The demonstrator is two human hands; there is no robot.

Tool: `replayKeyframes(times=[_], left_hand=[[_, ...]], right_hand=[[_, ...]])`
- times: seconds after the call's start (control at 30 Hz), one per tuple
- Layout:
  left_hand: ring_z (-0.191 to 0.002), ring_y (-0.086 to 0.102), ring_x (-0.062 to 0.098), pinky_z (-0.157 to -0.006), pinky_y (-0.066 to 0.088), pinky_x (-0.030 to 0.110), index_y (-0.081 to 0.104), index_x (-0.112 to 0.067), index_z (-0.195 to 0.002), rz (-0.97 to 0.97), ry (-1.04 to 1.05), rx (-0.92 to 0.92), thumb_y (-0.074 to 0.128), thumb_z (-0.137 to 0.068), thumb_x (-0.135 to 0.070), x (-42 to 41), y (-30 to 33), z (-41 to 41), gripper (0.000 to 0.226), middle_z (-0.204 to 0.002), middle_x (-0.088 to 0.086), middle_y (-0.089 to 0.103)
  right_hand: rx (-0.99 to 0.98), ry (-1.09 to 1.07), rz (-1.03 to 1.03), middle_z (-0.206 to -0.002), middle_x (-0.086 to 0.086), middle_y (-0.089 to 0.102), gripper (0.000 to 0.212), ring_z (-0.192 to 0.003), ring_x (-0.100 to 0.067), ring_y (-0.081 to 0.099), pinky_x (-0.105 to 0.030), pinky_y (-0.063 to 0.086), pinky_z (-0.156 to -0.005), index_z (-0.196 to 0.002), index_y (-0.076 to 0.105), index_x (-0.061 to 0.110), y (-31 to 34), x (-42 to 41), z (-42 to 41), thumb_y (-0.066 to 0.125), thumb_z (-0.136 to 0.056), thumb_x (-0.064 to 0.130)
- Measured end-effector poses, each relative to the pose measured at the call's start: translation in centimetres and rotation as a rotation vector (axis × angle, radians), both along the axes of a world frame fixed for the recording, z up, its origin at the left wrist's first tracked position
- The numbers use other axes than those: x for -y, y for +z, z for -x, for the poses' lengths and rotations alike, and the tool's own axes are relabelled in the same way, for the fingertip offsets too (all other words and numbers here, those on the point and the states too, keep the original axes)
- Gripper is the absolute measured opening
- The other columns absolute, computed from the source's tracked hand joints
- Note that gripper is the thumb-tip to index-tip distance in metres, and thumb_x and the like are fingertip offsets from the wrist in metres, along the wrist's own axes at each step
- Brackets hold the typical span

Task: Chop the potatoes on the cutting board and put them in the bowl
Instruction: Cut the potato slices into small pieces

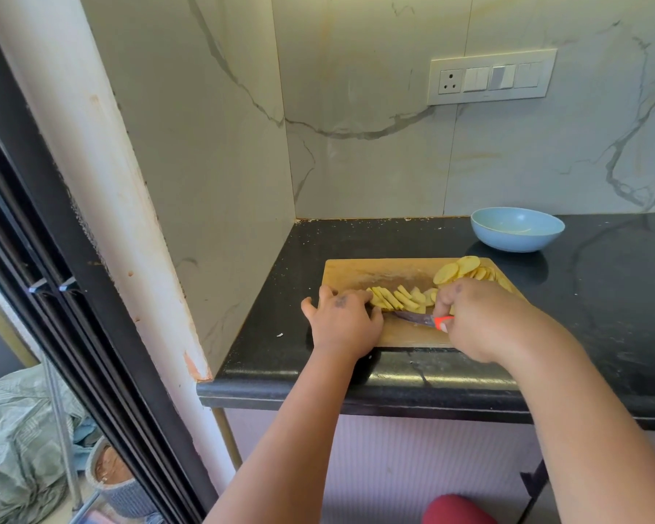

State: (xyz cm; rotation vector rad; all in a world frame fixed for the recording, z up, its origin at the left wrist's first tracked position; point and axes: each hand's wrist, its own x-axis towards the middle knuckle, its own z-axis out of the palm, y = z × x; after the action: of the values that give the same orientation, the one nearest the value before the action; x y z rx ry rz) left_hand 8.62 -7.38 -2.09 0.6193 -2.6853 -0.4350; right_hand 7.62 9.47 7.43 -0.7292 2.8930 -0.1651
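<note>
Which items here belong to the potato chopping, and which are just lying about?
In the job: potato strips, round slices, cutting board, knife, blue bowl.
Lying about: switch panel, grey pot, green sacking.

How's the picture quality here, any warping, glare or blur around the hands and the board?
Head view: wide-angle warping bends the pillar and window frame at left. Soft daylight puts a sheen on the black counter edge. The left hand, right hand, knife and potato strips on the cutting board look slightly soft; the blue bowl is clearer.
</note>
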Motion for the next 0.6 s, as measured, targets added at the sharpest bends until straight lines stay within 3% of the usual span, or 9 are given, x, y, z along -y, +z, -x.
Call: replayKeyframes(times=[0.17, 0.3, 0.47, 0.6], left_hand=[[-0.127, 0.031, 0.023, -0.105, 0.019, 0.048, 0.057, -0.034, -0.130, -0.006, -0.014, -0.036, 0.043, -0.097, -0.043, 0.2, -0.5, 0.1, 0.037, -0.121, -0.008, 0.062], [-0.119, 0.034, 0.021, -0.097, 0.022, 0.042, 0.056, -0.033, -0.125, -0.020, -0.004, -0.087, 0.046, -0.095, -0.042, 0.3, -0.6, 0.2, 0.033, -0.117, -0.010, 0.061], [-0.113, 0.035, 0.019, -0.088, 0.020, 0.037, 0.063, -0.032, -0.107, -0.057, 0.026, -0.142, 0.050, -0.092, -0.034, 0.4, -0.7, 0.2, 0.021, -0.104, -0.010, 0.063], [-0.112, 0.037, 0.019, -0.091, 0.023, 0.040, 0.064, -0.032, -0.105, -0.048, 0.025, -0.147, 0.049, -0.092, -0.033, 0.3, -0.8, 0.2, 0.020, -0.103, -0.011, 0.064]], right_hand=[[0.005, -0.013, 0.157, -0.114, 0.002, 0.060, 0.021, -0.092, -0.016, 0.057, -0.025, 0.046, -0.073, -0.104, 0.063, 0.027, 0.1, -0.9, -0.1, 0.059, -0.093, 0.009], [-0.140, -0.001, 0.382, -0.083, 0.006, 0.058, 0.021, -0.065, -0.009, 0.052, -0.024, 0.035, -0.048, -0.096, 0.056, 0.033, -1.8, -0.1, -0.5, 0.055, -0.095, 0.013], [-0.237, 0.030, 0.421, -0.076, 0.003, 0.060, 0.018, -0.064, -0.014, 0.059, -0.032, 0.054, -0.056, -0.108, 0.053, 0.028, -4.7, 2.3, 0.5, 0.049, -0.097, 0.014], [-0.179, 0.014, 0.398, -0.075, 0.001, 0.058, 0.017, -0.065, -0.016, 0.058, -0.033, 0.052, -0.056, -0.099, 0.052, 0.027, -6.1, 2.6, 0.4, 0.050, -0.094, 0.011]])
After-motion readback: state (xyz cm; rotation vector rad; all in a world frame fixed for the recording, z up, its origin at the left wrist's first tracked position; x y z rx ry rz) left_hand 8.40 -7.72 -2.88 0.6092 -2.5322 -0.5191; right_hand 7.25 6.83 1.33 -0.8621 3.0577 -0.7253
